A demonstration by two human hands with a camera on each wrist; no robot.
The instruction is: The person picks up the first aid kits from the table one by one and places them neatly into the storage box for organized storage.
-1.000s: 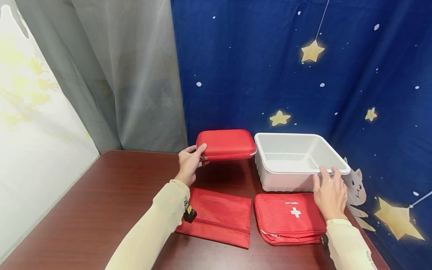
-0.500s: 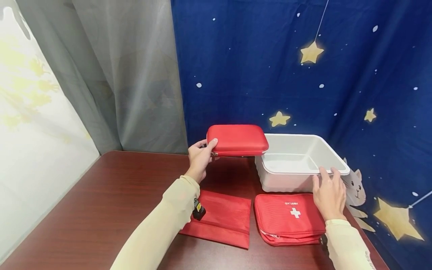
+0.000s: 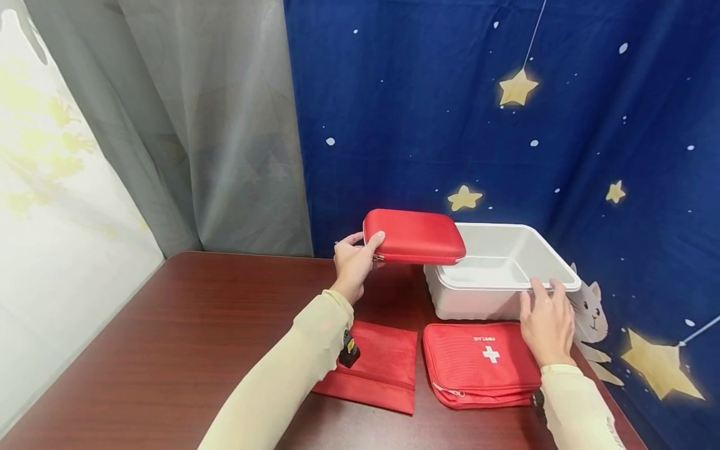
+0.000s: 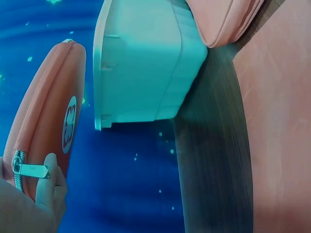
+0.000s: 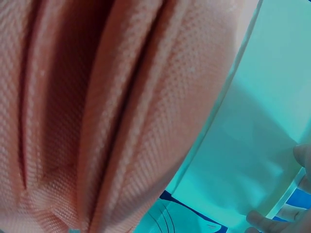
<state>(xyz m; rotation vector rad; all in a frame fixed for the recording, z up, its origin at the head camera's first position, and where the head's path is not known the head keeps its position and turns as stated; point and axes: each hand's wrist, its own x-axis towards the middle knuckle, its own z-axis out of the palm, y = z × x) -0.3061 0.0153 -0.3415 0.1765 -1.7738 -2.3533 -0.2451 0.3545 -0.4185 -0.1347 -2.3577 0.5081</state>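
Red case (image 3: pixel 416 236) hangs aloft near the left side of the white bin (image 3: pixel 478 302) — left hand (image 3: pixel 353 265) pinching one end, thumb on top, perhaps leaving the rest clear — while the right hand (image 3: pixel 548 325), fingers bent over the front, seemingly steadies it.

Head view bright; wrist views teal-cast.
White panel (image 3: pixel 50 212) near blown-out; shadow on bin (image 5: pixel 233 141); sheen on front tabletop (image 3: pixel 360 431).

brn tbl (image 3: pixel 197 325): wht bin (image 3: pixel 478 304), red pouch (image 3: pixel 388 356), first-aid bag (image 3: pixel 464 359)
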